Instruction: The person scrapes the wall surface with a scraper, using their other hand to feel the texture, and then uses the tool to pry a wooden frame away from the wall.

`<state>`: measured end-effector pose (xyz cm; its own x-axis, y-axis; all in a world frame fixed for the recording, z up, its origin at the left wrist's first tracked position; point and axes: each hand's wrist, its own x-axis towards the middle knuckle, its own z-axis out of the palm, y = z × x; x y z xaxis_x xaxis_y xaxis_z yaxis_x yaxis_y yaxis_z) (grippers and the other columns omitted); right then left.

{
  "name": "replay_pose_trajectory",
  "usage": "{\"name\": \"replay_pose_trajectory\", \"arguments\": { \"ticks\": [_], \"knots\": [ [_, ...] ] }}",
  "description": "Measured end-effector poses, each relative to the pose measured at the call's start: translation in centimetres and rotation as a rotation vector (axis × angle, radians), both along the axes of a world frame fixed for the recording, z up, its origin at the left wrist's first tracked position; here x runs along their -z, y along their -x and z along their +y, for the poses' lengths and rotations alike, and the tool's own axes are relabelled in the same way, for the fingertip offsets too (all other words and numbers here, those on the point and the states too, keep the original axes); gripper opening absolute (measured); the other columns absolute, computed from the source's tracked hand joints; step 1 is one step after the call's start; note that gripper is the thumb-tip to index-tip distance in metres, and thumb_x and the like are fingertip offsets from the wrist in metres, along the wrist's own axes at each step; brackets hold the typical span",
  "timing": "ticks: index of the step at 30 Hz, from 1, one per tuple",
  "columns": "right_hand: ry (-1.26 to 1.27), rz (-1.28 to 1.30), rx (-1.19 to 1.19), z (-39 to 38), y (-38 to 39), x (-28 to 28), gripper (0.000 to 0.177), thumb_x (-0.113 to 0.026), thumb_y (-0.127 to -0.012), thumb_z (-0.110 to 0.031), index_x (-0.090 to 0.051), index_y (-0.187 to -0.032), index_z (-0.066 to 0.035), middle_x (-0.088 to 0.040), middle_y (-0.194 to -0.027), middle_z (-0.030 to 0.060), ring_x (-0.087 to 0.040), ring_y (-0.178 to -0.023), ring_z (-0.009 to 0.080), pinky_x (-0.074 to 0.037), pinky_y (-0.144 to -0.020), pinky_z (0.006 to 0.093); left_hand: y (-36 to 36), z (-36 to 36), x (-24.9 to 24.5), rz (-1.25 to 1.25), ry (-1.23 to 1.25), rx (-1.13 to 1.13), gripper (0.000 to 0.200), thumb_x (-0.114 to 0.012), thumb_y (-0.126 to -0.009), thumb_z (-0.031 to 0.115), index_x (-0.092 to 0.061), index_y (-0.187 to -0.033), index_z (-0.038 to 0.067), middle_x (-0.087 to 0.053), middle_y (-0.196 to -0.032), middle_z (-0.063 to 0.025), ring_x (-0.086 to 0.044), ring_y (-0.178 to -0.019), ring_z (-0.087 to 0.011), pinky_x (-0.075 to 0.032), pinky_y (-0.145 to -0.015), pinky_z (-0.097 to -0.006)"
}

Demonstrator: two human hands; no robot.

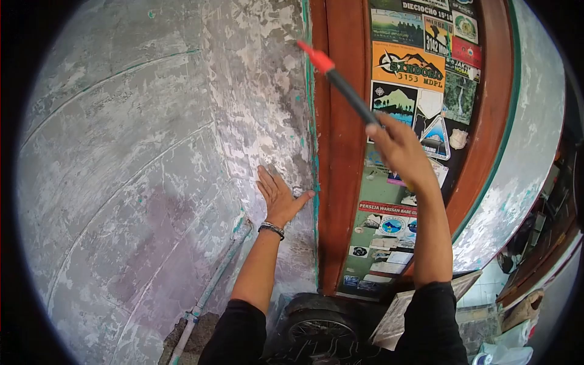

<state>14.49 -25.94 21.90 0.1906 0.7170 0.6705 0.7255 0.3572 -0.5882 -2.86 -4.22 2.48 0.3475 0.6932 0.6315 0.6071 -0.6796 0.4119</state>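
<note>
My left hand (pixel 280 196) rests with its fingers spread on a wall (pixel 255 91) of patchy, peeling grey and white paint, its thumb touching the green-edged corner beside a brown wooden frame (pixel 336 152). Around that wrist is a dark braided bracelet (pixel 271 229). Higher up on the right, my right hand (pixel 398 143) is closed round the lower end of a long black tool (pixel 351 96) with a red tip. The tool slants up and left across the wooden frame, and its red end overlaps the edge of the wall.
Many stickers (pixel 407 65) cover a green panel between the wooden uprights. A pipe (pixel 213 283) runs down the lower left wall. Below stands a wheel (pixel 322 330) with spokes, near a leaning board (pixel 395 316). Plastic bags (pixel 508 350) lie at the lower right.
</note>
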Motion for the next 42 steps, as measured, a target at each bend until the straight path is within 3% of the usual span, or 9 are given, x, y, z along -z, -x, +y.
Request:
{"name": "replay_pose_trajectory", "arguments": {
  "ticks": [2,6,12,22,24,34,37,39,42],
  "knots": [
    [0.018,-0.122,0.017,-1.1,-0.3,2.9,0.044,-0.055,-0.095,-0.038,-0.058,-0.110,0.002,-0.052,-0.065,0.0080,-0.053,-0.065,0.0186,-0.041,-0.061,0.0337,-0.1,0.1,0.1,0.003,0.003,0.000,0.135,-0.069,-0.071,0.066,0.016,-0.142,-0.013,0.020,-0.148,-0.0375,0.021,-0.141,-0.0446,0.012,-0.113,-0.0540],
    [0.166,-0.135,0.030,-3.6,0.6,9.1,0.039,-0.055,-0.095,-0.034,-0.058,-0.115,0.000,-0.055,-0.067,0.0131,-0.057,-0.063,0.0238,-0.044,-0.061,0.0353,0.0,0.1,0.1,-0.013,-0.001,0.009,0.135,-0.069,-0.071,0.065,0.015,-0.142,-0.013,0.020,-0.148,-0.0377,0.021,-0.141,-0.0452,0.011,-0.113,-0.0543],
    [0.078,0.029,0.120,-1.9,2.5,13.9,0.043,-0.058,-0.092,-0.029,-0.056,-0.130,-0.009,-0.067,-0.088,0.0211,-0.066,-0.075,0.0380,-0.050,-0.068,0.0404,0.0,-0.2,-0.3,-0.011,0.013,0.003,0.135,-0.070,-0.071,0.064,0.015,-0.142,-0.013,0.019,-0.148,-0.0383,0.020,-0.141,-0.0458,0.011,-0.113,-0.0536],
    [-0.094,-0.093,0.107,1.2,-0.6,16.2,0.045,-0.057,-0.092,-0.033,-0.056,-0.129,-0.009,-0.065,-0.108,0.0228,-0.065,-0.092,0.0395,-0.051,-0.077,0.0421,0.1,0.1,-0.2,0.004,0.005,0.004,0.135,-0.071,-0.069,0.064,0.011,-0.140,-0.016,0.019,-0.147,-0.0385,0.021,-0.140,-0.0468,0.011,-0.112,-0.0554],
    [0.006,-0.004,0.037,1.3,-0.8,15.8,0.045,-0.058,-0.092,-0.028,-0.055,-0.129,-0.003,-0.064,-0.112,0.0224,-0.064,-0.101,0.0326,-0.048,-0.089,0.0347,0.1,0.1,-0.1,-0.017,-0.012,0.015,0.134,-0.070,-0.069,0.065,0.009,-0.139,-0.018,0.019,-0.147,-0.0389,0.022,-0.140,-0.0468,0.011,-0.113,-0.0550],
    [0.038,0.092,-0.040,2.1,-1.0,16.5,0.048,-0.059,-0.093,-0.029,-0.053,-0.131,0.000,-0.066,-0.109,0.0207,-0.063,-0.095,0.0199,-0.048,-0.084,0.0324,0.1,0.4,0.2,0.005,-0.034,0.007,0.136,-0.069,-0.071,0.065,0.018,-0.142,-0.012,0.020,-0.147,-0.0385,0.021,-0.140,-0.0458,0.012,-0.112,-0.0535],
    [0.049,0.105,-0.032,2.2,-0.9,16.4,0.048,-0.059,-0.092,-0.029,-0.054,-0.131,-0.001,-0.066,-0.107,0.0210,-0.064,-0.091,0.0223,-0.049,-0.081,0.0321,0.0,0.4,0.3,0.002,-0.033,0.002,0.136,-0.070,-0.071,0.064,0.018,-0.142,-0.012,0.021,-0.147,-0.0383,0.021,-0.140,-0.0457,0.012,-0.112,-0.0540],
    [-0.079,0.023,0.003,2.7,-0.8,16.7,0.043,-0.061,-0.090,-0.025,-0.056,-0.129,-0.006,-0.066,-0.107,0.0224,-0.067,-0.080,0.0346,-0.051,-0.071,0.0366,0.0,0.5,0.2,-0.019,-0.048,0.013,0.136,-0.069,-0.069,0.067,0.013,-0.141,-0.016,0.020,-0.147,-0.0386,0.022,-0.140,-0.0464,0.011,-0.113,-0.0539],
    [-0.030,0.061,0.016,2.4,-0.2,16.6,0.043,-0.061,-0.090,-0.025,-0.056,-0.128,-0.006,-0.066,-0.107,0.0227,-0.067,-0.079,0.0355,-0.051,-0.069,0.0376,0.0,0.4,0.3,-0.029,-0.045,0.016,0.137,-0.069,-0.069,0.067,0.014,-0.141,-0.015,0.020,-0.147,-0.0387,0.021,-0.140,-0.0463,0.012,-0.113,-0.0543]
  ]
}}
